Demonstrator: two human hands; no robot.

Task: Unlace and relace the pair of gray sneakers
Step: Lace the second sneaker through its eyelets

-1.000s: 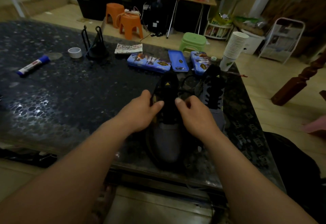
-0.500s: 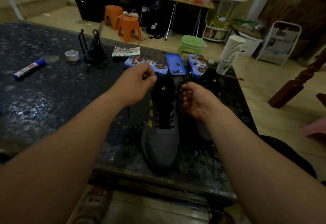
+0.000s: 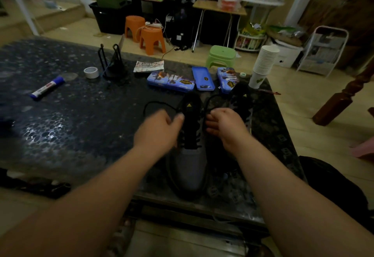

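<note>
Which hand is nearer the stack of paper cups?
Right. The right hand is at the sneaker's right side, the paper cups beyond it to the right; the left hand is at the sneaker's left side, farther off.

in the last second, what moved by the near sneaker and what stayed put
The left hand swung from the lacing toward the far left, drawing the lace out, then came back beside the tongue; a slack loop of it now lies left of the near sneaker. The right hand shifted to the tongue's right side, fingers curled on the lace. That sneaker, the second sneaker and the marker stayed put.
</note>
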